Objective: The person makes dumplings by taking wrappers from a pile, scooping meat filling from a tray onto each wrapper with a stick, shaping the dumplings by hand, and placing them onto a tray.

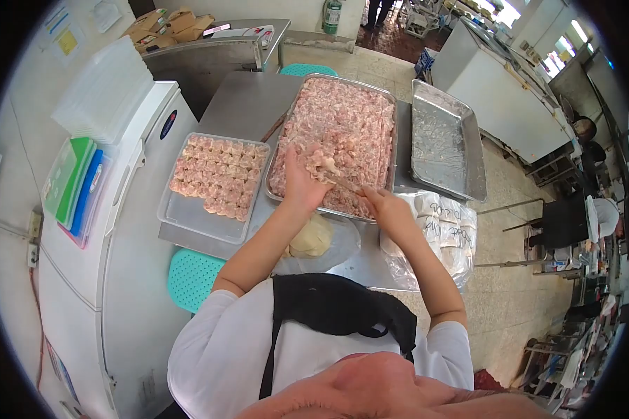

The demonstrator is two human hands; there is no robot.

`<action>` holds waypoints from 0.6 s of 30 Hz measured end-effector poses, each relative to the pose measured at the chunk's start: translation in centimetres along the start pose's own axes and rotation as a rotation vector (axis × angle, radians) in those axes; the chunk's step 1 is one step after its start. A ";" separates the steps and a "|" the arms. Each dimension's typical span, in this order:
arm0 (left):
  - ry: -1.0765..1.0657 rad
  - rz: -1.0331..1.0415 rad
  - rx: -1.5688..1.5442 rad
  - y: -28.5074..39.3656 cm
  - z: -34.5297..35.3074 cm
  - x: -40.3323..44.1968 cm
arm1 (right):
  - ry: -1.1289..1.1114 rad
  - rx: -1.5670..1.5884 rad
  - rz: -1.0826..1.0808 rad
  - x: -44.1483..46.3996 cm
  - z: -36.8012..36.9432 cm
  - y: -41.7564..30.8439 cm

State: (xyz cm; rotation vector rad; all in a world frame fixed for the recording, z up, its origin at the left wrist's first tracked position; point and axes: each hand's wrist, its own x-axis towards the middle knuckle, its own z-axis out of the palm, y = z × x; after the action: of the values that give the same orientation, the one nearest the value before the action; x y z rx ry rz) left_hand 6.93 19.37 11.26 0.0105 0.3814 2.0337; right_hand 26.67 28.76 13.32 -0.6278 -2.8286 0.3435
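Observation:
A deep metal tray [393, 140] heaped with pinkish minced meat [342, 112] lies in front of me. Over its near left part, my left hand [302, 183] cups a dumpling [324, 165] of pale dough and meat. My right hand [388, 213] grips a thin spatula [346, 184], its tip at the dumpling. To the left, a clear plastic tray [178, 218] holds rows of open-topped dumplings [217, 174]. Close to my body, a pale round stack of dough wrappers [312, 237] rests on plastic, partly behind my left forearm.
A second metal tray [440, 181] with meat residue sits at the right. Nearer me lies a plastic bag of white packs [444, 234]. A white freezer [140, 209] bounds the left side; turquoise stools [192, 279] stand by the metal table [241, 94].

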 end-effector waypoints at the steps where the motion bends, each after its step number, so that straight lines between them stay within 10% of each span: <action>1: 0.069 -0.015 0.015 0.6 0.4 -0.4 | -0.001 -0.004 -0.013 0.2 -1.7 -1.0; 4: 0.177 0.004 0.056 0.9 -0.5 0.1 | -0.091 -0.215 0.069 -0.2 -4.1 -3.2; 12: -0.020 0.057 0.141 2.8 -1.9 0.3 | 0.131 0.500 -0.150 0.5 -1.9 1.8; 15: -0.173 -0.089 0.754 3.4 1.6 -2.7 | -0.226 0.788 0.325 0.4 -4.8 1.0; 18: -0.355 0.206 1.224 3.9 3.9 -4.0 | -0.321 0.820 0.190 -0.2 -6.0 0.2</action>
State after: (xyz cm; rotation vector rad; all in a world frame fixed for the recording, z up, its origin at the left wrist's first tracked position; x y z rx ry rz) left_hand 6.14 15.29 16.63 1.1647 1.3561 1.6382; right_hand 28.54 29.93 18.91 -0.6757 -2.5319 1.6408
